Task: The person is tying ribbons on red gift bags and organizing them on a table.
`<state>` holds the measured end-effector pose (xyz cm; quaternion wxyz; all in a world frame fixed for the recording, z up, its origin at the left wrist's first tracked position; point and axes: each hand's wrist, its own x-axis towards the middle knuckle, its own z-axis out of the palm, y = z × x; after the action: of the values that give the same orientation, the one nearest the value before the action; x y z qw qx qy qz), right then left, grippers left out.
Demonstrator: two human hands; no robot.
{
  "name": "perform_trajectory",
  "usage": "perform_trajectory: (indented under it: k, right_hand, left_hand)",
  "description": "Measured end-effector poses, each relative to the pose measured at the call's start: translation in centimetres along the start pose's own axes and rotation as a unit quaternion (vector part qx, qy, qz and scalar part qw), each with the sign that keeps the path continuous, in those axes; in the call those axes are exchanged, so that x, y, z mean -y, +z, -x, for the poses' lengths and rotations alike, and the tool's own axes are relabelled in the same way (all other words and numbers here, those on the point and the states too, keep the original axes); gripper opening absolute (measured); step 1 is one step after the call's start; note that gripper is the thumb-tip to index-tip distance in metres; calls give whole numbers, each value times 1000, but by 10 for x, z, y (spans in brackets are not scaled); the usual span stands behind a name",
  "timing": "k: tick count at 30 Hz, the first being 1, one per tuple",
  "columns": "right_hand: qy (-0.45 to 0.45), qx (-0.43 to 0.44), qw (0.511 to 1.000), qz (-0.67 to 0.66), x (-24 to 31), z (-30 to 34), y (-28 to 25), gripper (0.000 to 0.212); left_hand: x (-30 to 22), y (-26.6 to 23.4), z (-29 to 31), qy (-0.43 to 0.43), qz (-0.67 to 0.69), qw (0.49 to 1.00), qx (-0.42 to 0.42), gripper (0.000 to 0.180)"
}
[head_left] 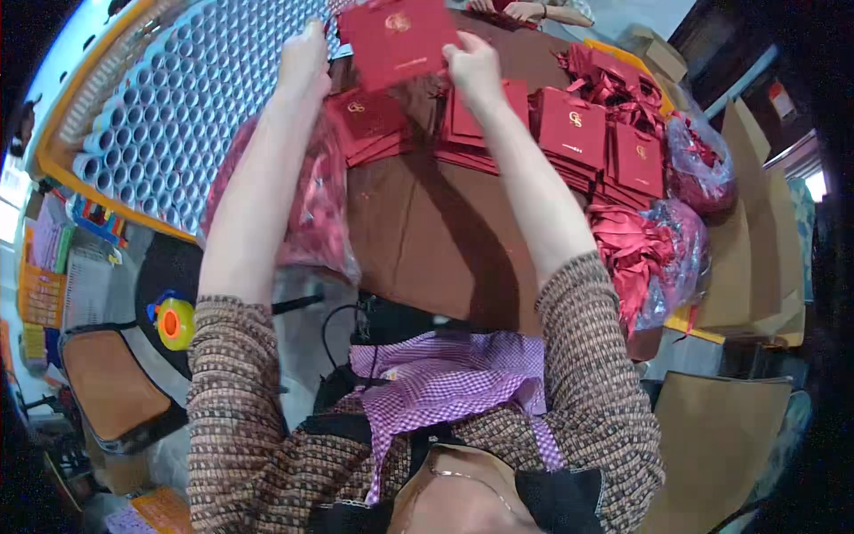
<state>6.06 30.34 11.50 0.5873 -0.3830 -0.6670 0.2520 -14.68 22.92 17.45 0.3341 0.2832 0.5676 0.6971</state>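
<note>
A flat red gift bag (400,40) with gold print is held up at the far side of the table. My right hand (473,69) pinches its right edge between thumb and fingers. By the left edge of the bag is my left hand (305,55), fingers closed; what they hold is hard to make out. Beneath the raised bag lies a small pile of similar red bags (366,120). Further stacks of red bags (574,129) stand to the right of my right hand.
Left is a large orange-edged tray of pale blue tubes (147,133). A clear plastic sack of red items (316,209) leans by my left forearm. Red ribbons (627,245) and cardboard boxes (756,240) are on the right. Another person's hands (520,11) show across the brown table (418,214).
</note>
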Motion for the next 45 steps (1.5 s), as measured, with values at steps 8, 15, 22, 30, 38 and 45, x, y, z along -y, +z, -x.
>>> perform_trajectory:
  k: [8, 15, 22, 30, 38, 45]
  right_hand:
    - [255, 118, 957, 69, -99, 49, 81, 33]
    - [152, 127, 933, 302, -76, 105, 110, 37]
    - [275, 175, 916, 232, -66, 94, 121, 51]
    - [391, 179, 903, -4, -115, 73, 107, 52]
    - [394, 158, 890, -164, -102, 57, 101, 25]
    - [285, 32, 919, -271, -10, -12, 37, 30]
  left_hand:
    - [81, 21, -103, 141, -633, 725, 231, 65]
    - [108, -13, -123, 65, -772, 492, 397, 81]
    - [131, -42, -152, -68, -758, 453, 464, 87]
    - [144, -28, -152, 34, -727, 455, 514, 67]
    - [105, -10, -121, -225, -479, 664, 529, 91]
    - [20, -19, -129, 0, -222, 956, 190, 113]
